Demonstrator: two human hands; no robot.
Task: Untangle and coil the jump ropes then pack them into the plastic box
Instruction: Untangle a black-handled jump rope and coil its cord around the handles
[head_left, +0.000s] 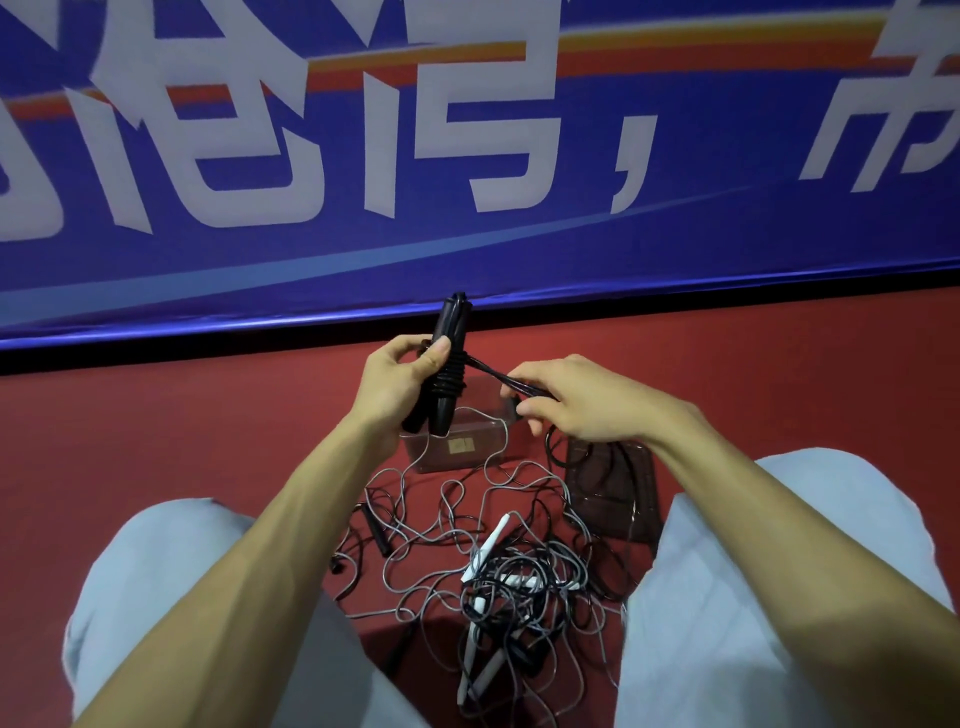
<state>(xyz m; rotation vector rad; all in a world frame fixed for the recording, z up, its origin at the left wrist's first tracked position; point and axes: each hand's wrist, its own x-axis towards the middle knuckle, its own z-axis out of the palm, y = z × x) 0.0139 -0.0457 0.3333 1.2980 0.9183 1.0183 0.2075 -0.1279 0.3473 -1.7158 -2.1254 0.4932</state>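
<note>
Head view, your left hand (402, 374): it grips the two black handles (448, 358) upright, thumb pressed on the cord wound round them.
Your right hand (576, 400): it pinches the black cord strands (485, 371) stretched sideways from the handles.
Plastic box (457, 448): clear, on the red floor (156, 426), just beyond and below your hands (handles hide part of it); a grey cord crosses its rim.
In the way: the tangled pile (511, 577) of grey and black cords with white handles lies between your knees, near the box.
Right of the box: a flat clear piece (615, 493), partly under your right wrist.
Edges: the blue banner (467, 156) closes the far side; your trouser legs (156, 597) flank the pile.
Open room: bare floor to the left of the box.
</note>
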